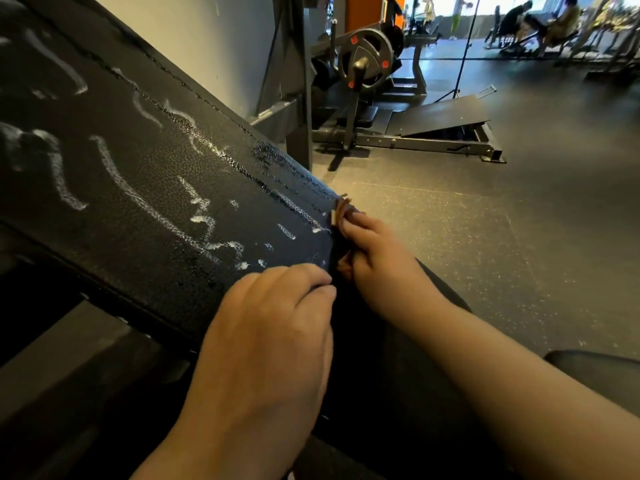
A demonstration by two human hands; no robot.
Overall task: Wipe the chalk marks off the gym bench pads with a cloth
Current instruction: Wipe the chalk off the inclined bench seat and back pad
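While white chalk marks [114, 171] cross most of the black bench pad [145, 140], which slants from the upper left of the frame down to its centre, the brown cloth [343, 211] sits at the pad's very end, just right of centre. It is bunched in the right hand [377, 258], whose fingers are closed round it against the end edge. The left hand [273, 317], lower centre, lies on the pad's near corner with its fingers bent over the edge. I judge that it is there to brace the pad and the body while the other hand works. Holding the cloth wadded rather than flat probably gives a firm lump to press into the grained vinyl. A glistening, beaded patch [277, 164] along the far edge near the cloth looks damp, which would help lift the chalk.

Little of the cloth shows: only folds above and below the fist, the rest inside the hand or behind the pad's end. The left fingertips are lost over the edge, the pad runs out of frame at upper left, and the frame beneath it is too dark to read. Beyond, on the speckled floor [485, 237], stands a machine with a weight plate [365, 58]; people at upper right [540, 22] are blurred
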